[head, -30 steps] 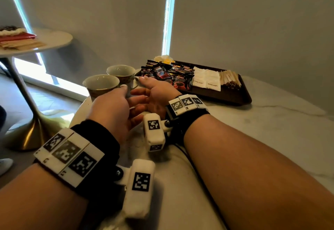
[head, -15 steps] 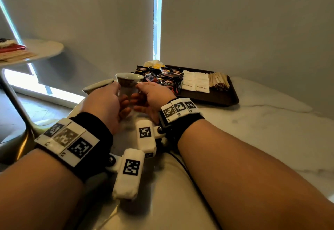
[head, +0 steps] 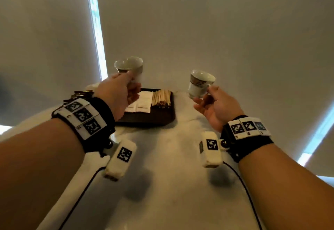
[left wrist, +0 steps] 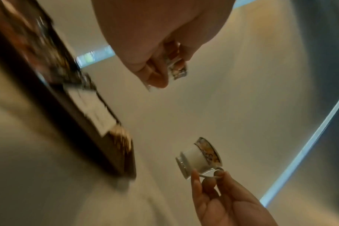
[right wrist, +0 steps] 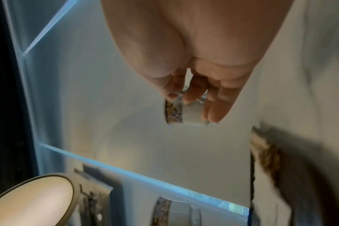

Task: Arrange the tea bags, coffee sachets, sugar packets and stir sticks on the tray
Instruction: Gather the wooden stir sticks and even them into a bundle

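Note:
A dark tray [head: 144, 119] lies on the marble table [head: 171, 157]. On it are white sugar packets [head: 142, 103] and a bundle of wooden stir sticks [head: 161, 97]. Dark coffee sachets [head: 81, 94] peek out behind my left wrist. My left hand [head: 129, 80] grips a patterned cup [head: 129, 67] in the air over the tray's left part. My right hand [head: 207, 93] pinches the handle of a second cup [head: 200, 83], held up to the right of the tray. The left wrist view shows both cups, one in my left hand [left wrist: 176, 68] and one in my right [left wrist: 199, 159].
Pale blinds with bright window gaps stand behind the table. A small round side table [right wrist: 29, 198] shows in the right wrist view, blurred. Cables run from both wrist cameras across the table's near part.
Both hands have lifted the two cups off the table's left side and moved apart. The right hand has carried its cup across to the right of the tray.

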The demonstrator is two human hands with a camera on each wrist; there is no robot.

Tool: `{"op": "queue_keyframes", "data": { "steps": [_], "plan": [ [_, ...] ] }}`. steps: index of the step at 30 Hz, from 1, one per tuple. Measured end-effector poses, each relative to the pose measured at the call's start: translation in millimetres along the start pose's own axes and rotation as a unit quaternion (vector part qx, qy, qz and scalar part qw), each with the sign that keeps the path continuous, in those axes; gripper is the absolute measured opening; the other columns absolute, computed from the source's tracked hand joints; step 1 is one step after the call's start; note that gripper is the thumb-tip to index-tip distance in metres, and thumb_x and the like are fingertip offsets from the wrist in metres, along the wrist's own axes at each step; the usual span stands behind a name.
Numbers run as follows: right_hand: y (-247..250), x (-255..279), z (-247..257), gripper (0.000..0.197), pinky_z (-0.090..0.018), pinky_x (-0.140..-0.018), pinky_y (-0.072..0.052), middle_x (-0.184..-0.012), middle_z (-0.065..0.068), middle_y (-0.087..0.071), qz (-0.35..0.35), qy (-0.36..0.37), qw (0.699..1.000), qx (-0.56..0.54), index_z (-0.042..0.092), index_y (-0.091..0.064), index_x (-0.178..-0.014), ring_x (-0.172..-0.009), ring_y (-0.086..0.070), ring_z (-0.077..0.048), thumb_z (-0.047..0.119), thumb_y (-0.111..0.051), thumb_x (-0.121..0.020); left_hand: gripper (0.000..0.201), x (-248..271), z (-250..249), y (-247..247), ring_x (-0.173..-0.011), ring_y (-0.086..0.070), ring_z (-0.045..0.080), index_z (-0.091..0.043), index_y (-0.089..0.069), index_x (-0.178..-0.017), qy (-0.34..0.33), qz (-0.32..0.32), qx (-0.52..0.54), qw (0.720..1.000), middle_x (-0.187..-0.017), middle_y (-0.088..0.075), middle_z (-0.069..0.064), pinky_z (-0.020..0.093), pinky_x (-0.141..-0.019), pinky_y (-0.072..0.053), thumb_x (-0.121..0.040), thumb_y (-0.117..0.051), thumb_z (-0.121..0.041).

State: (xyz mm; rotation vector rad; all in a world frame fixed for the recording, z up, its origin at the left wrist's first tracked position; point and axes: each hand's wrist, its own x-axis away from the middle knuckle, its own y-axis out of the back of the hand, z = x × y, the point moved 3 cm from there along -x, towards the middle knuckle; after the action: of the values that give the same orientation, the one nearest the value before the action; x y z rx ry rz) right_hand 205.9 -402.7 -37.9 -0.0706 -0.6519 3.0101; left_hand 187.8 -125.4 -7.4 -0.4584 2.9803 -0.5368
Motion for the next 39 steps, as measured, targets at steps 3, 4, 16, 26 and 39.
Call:
{"op": "queue_keyframes", "data": {
  "steps": [3,4,16,26,39],
  "plan": [
    [45.1,-17.6,-4.9,0.024,-0.043,-0.082,-0.057,-0.08,-0.006,-0.051,-0.043,0.013,0.999,0.016,0.013,-0.057,-0.115,-0.091,-0.061,-0.026,0.024,-0.038,-0.107,0.026,-5.3,33.7,-47.1,-0.091,-0.074,0.023,-0.012,-0.06,-0.123,0.022,0.041,-0.008,0.999,-0.104,-0.076,0.014,0.031,-0.065,-0.058,-0.101,-0.062,-0.026],
    [55.0,-23.0,-7.1,0.024,-0.045,-0.085,-0.056,-0.077,-0.005,-0.049,-0.054,0.009,0.998,0.02,0.014,-0.057,-0.115,-0.093,-0.06,-0.027,0.024,-0.036,-0.107,0.022,-6.8,44.1,-61.7,-0.093,-0.074,0.024,-0.011,-0.062,-0.118,0.029,0.051,-0.012,0.998,-0.102,-0.076,0.014,0.032,-0.068,-0.059,-0.101,-0.062,-0.025],
    [83.1,-56.2,-28.4,0.021,-0.049,-0.085,-0.059,-0.088,-0.008,-0.052,-0.091,-0.069,0.993,0.023,0.016,-0.059,-0.107,-0.089,-0.065,-0.027,0.027,-0.041,-0.106,0.015,-10.2,112.9,-139.6,-0.072,-0.064,0.021,-0.012,-0.06,-0.101,0.114,0.098,-0.101,0.983,-0.093,-0.07,0.015,0.027,-0.055,-0.057,-0.106,-0.053,-0.024],
    [80.7,-60.2,-35.2,0.016,-0.039,-0.069,-0.057,-0.086,-0.01,-0.052,-0.09,-0.071,0.991,0.07,0.015,-0.06,-0.097,-0.074,-0.059,-0.023,0.02,-0.047,-0.105,0.015,0.5,126.7,-152.1,-0.084,-0.066,0.023,-0.014,-0.06,-0.1,0.168,0.091,-0.139,0.972,-0.103,-0.069,0.015,0.033,-0.065,-0.055,-0.107,-0.051,-0.025],
    [86.6,-70.0,-42.1,0.009,-0.034,-0.074,-0.058,-0.115,-0.007,-0.066,-0.107,-0.029,0.987,0.117,0.02,-0.069,-0.1,-0.094,-0.067,-0.025,0.026,-0.067,-0.094,0.033,7.7,123.9,-147.4,-0.081,-0.057,0.016,-0.01,-0.062,-0.128,0.167,0.082,-0.14,0.972,-0.094,-0.058,0.004,0.032,-0.059,-0.05,-0.101,-0.061,-0.029]
  ]
}}
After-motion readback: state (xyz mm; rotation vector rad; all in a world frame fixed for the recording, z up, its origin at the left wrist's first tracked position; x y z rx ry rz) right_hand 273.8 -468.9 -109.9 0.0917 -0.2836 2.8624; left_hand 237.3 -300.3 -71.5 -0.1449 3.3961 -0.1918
